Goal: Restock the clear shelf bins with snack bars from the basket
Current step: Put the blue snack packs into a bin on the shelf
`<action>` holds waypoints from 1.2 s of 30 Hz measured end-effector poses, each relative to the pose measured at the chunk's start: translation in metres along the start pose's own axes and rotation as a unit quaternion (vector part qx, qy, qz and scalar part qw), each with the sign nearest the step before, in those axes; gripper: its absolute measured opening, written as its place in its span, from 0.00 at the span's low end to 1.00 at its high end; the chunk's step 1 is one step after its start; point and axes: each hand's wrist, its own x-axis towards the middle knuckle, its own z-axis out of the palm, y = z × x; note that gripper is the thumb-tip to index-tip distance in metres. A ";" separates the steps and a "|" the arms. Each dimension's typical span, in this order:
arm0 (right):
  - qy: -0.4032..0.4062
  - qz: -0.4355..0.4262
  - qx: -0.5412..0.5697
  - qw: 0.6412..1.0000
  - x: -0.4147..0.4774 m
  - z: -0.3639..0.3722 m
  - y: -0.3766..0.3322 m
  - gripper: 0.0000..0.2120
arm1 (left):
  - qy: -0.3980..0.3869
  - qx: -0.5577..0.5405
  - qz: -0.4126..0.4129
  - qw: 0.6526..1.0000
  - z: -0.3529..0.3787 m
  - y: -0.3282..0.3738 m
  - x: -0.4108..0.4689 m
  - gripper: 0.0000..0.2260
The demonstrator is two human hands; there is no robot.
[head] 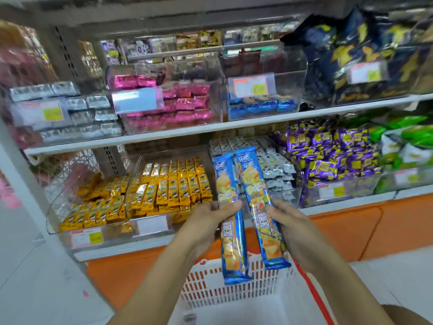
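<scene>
Left hand [210, 221] pinches one long blue snack bar [226, 174] at mid-length, thumb across the front. Right hand [289, 222] grips a second bar [251, 181] the same way. Both bars are upright, side by side and almost touching, above the far rim of the white basket [234, 286].

Likely target is the clear bin [269, 64] with blue packs at the front edge of the upper shelf [210, 130], next to the pink bin [210, 66]; it looks low. Pack match is unconfirmed because of blur.

Suggest feeding the bars in one at a time, end first over the front wall, then laying them flat with the label out. The foil looks slippery, so keep the pinch firm.
</scene>
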 end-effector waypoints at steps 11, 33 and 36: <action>0.050 -0.160 -0.196 0.966 -0.002 0.011 -0.012 0.05 | 0.016 0.032 0.020 0.999 0.021 0.024 0.010 0.14; 0.134 -0.224 -0.520 0.813 0.029 0.027 -0.236 0.24 | 0.216 0.489 0.392 0.749 0.023 0.191 0.066 0.18; 0.126 -0.173 -0.602 0.769 0.059 0.049 -0.284 0.23 | 0.218 0.533 0.420 0.702 0.019 0.196 0.081 0.20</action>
